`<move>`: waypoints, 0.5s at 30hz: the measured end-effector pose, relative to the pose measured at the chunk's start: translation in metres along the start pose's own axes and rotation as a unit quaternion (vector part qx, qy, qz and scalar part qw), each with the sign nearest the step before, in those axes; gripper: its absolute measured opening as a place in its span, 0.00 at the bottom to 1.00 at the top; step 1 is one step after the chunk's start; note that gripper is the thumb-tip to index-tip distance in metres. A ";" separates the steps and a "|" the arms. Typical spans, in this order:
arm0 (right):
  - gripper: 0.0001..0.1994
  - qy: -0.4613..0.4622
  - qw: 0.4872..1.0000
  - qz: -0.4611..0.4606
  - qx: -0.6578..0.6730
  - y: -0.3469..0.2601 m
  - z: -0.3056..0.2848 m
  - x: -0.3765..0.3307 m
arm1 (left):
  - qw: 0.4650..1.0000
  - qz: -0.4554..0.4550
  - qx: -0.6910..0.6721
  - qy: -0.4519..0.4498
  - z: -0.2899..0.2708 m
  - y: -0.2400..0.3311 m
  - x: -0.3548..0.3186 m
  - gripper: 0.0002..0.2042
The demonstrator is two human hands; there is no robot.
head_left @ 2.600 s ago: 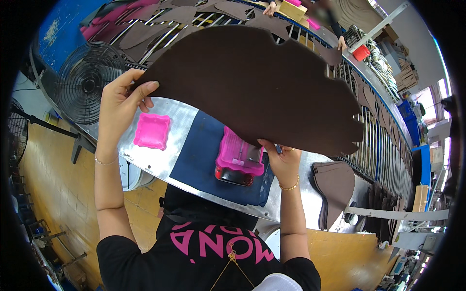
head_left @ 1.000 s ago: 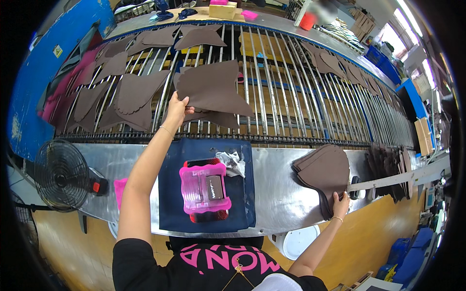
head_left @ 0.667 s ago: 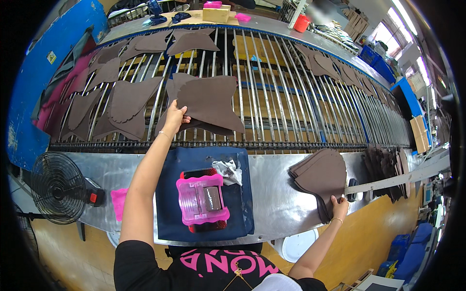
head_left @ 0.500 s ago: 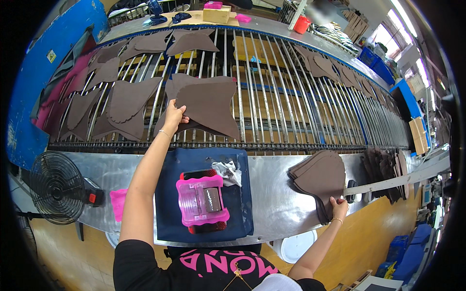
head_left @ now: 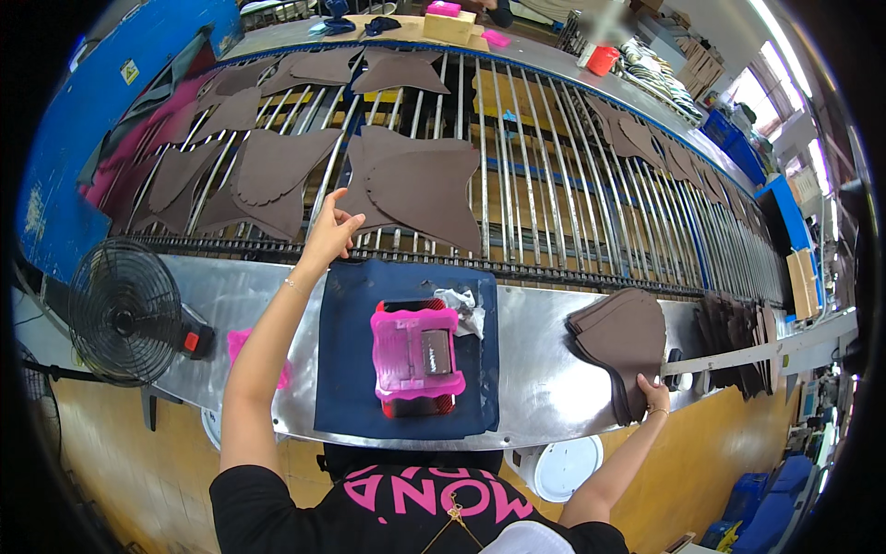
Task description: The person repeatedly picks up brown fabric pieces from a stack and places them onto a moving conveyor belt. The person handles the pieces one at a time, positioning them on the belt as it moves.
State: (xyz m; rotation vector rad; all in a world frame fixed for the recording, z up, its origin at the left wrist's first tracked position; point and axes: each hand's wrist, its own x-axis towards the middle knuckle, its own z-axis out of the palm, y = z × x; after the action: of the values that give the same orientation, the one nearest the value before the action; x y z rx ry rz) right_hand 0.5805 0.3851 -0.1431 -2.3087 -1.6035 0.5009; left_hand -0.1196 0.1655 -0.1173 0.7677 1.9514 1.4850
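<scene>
Through the head camera I have both bare hands in sight. The left hand (head_left: pixel 334 234) reaches out over the near edge of the roller conveyor (head_left: pixel 503 198), its fingers loosely spread, index finger pointing up and away, with nothing in its grasp. Just beside that fingertip lies a scalloped brown panel (head_left: pixel 429 189), flat on the rollers and overlapping another brown piece (whether finger and panel touch, I cannot tell from here). The right hand (head_left: pixel 653 395) is at the near, narrow end of a stack of brown panels (head_left: pixel 623 332) on the metal table (head_left: pixel 535 369); its thumb lies over the top piece, but the other fingers are partly hidden, so I cannot tell how tightly they close. Between my two views of brown, a dark blue mat (head_left: pixel 346 388) carries a pink scalloped tray (head_left: pixel 397 355) and, near its upper right corner, some crumpled white paper (head_left: pixel 469 316). A black fan (head_left: pixel 125 314) stands at the table's left end.
</scene>
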 end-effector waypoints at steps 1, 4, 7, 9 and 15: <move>0.36 0.005 1.000 -0.004 -0.027 -0.002 -0.002 0.002 | 1.000 0.016 0.001 0.005 -0.004 0.002 -0.009 0.33; 0.27 -0.029 0.997 -0.045 -0.055 0.012 -0.024 0.006 | 1.000 0.012 -0.012 -0.003 -0.012 0.027 -0.040 0.31; 0.19 -0.152 0.973 -0.022 0.172 -0.044 -0.034 -0.054 | 0.999 0.027 -0.018 0.005 -0.031 0.031 -0.063 0.30; 0.19 -0.047 0.987 -0.104 0.116 -0.066 -0.055 -0.088 | 0.999 0.038 -0.030 -0.010 -0.026 0.042 -0.070 0.28; 0.15 -0.018 0.937 -0.319 0.145 -0.179 -0.116 -0.184 | 0.977 0.196 0.010 -0.086 0.008 0.078 -0.095 0.27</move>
State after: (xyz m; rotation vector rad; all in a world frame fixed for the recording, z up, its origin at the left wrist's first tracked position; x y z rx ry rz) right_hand 0.4215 0.2690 0.0584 -1.4596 -2.0031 0.5649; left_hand -0.0409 0.1185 -0.0348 1.3050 1.7537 1.5574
